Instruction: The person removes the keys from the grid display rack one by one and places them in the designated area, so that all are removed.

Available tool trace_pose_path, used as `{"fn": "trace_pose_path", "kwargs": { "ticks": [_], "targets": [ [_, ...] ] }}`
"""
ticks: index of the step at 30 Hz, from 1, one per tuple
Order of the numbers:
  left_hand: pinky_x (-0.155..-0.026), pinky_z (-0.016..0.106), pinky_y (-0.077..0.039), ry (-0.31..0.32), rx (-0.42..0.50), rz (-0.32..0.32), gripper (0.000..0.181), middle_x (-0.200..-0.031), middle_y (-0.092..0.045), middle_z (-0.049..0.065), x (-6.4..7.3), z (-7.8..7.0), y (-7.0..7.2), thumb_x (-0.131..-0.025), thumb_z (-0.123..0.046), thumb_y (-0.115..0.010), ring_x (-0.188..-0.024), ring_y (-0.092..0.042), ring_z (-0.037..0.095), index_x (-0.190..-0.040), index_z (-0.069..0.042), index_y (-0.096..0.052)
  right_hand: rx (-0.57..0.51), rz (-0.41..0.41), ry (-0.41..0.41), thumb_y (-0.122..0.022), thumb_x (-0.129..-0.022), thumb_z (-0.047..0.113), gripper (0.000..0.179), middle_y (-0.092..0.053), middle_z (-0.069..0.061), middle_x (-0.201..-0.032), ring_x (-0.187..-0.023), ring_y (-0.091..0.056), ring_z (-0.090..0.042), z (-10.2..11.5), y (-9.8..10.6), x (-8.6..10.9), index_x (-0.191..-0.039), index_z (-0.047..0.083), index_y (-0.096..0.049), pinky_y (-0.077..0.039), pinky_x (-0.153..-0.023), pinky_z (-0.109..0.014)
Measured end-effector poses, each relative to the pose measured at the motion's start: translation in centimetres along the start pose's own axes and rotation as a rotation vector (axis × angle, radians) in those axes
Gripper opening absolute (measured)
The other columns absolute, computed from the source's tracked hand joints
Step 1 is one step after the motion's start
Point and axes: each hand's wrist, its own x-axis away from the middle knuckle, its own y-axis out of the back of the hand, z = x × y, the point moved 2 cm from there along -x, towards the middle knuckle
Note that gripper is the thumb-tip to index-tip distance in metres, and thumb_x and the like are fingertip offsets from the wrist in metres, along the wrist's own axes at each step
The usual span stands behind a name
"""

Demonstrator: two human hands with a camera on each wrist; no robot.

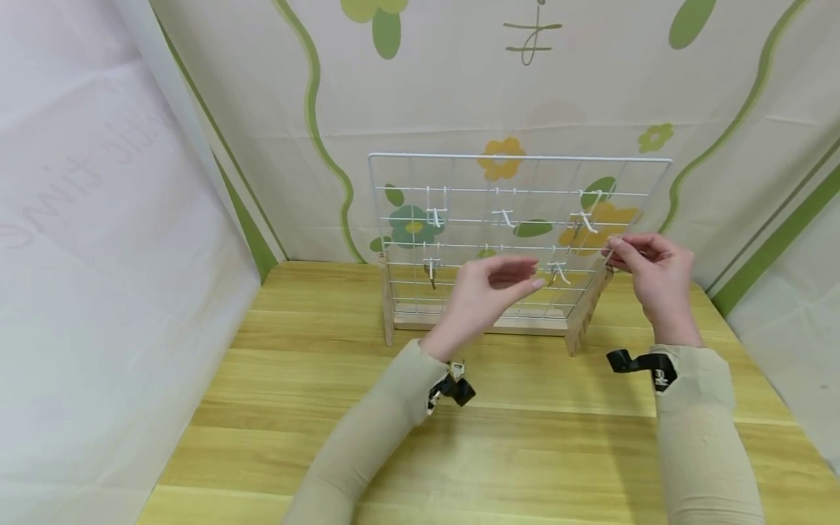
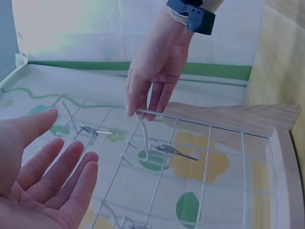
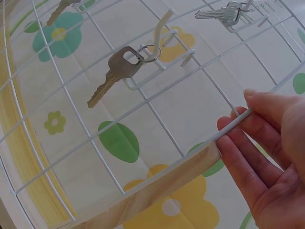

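A white wire grid rack (image 1: 518, 157) stands upright in a wooden base (image 1: 485, 328). At its right side, my right hand (image 1: 659, 281) pinches the outer wire between thumb and fingers. My left hand (image 1: 488, 292) is held in front of the lower middle of the grid, fingers relaxed and nothing in it. White hooks stick out from the wires in two rows. From one, close to the right hand, a metal key (image 3: 116, 71) hangs on a ring. Another key (image 3: 228, 14) hangs on a hook farther along. The left wrist view also shows a hanging key (image 2: 95, 130).
The rack stands on a wood-grain table (image 1: 525, 445), close to a printed cloth backdrop (image 1: 426, 95) with flowers. White cloth (image 1: 98, 255) rises at the left. A shiny metal piece like a key (image 1: 457, 370) shows beside the left wrist's black camera (image 1: 462, 392).
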Motion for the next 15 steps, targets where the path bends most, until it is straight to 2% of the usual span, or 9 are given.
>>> {"fn": "trace_pose_path", "kwargs": {
  "ticks": [4, 8, 11, 15],
  "targets": [
    [-0.085, 0.022, -0.054, -0.006, -0.009, -0.008, 0.034, -0.113, -0.073, 0.0, -2.1, -0.5, -0.9, -0.093, -0.02, -0.079, -0.095, -0.068, 0.003, -0.125, -0.01, -0.072, 0.0, 0.004, 0.0, -0.079, -0.088, 0.004, 0.028, -0.075, -0.012, -0.096, -0.084, -0.075, -0.021, -0.1, 0.0, -0.1, -0.105, -0.015, -0.068, -0.057, -0.075, -0.029],
    [-0.082, 0.019, -0.053, 0.032, -0.039, -0.018, 0.034, -0.113, -0.073, -0.002, -3.8, -0.7, -1.6, -0.094, -0.022, -0.078, -0.094, -0.067, 0.001, -0.126, -0.013, -0.072, -0.004, -0.002, 0.01, -0.079, -0.088, 0.002, 0.026, -0.075, -0.012, -0.094, -0.081, -0.075, -0.02, -0.1, -0.1, -0.1, -0.104, -0.016, -0.069, -0.057, -0.074, -0.029],
    [-0.08, 0.019, -0.053, 0.059, -0.05, -0.024, 0.033, -0.111, -0.073, -0.005, -4.9, -0.8, -2.1, -0.093, -0.025, -0.078, -0.092, -0.067, -0.001, -0.124, -0.016, -0.073, -0.006, -0.003, 0.02, -0.079, -0.088, 0.002, 0.026, -0.075, -0.012, -0.093, -0.081, -0.075, -0.019, 0.0, -0.2, 0.0, -0.104, -0.016, -0.068, -0.057, -0.074, -0.029],
    [-0.077, 0.019, -0.053, 0.066, -0.08, -0.027, 0.033, -0.109, -0.073, -0.01, -6.1, -1.0, -2.8, -0.094, -0.03, -0.078, -0.09, -0.066, -0.003, -0.124, -0.018, -0.073, -0.01, 0.0, 0.034, -0.077, -0.089, 0.0, 0.025, -0.075, -0.013, -0.093, -0.08, -0.075, -0.019, 0.1, -0.2, 0.0, -0.105, -0.018, -0.068, -0.056, -0.074, -0.03]
  ]
}}
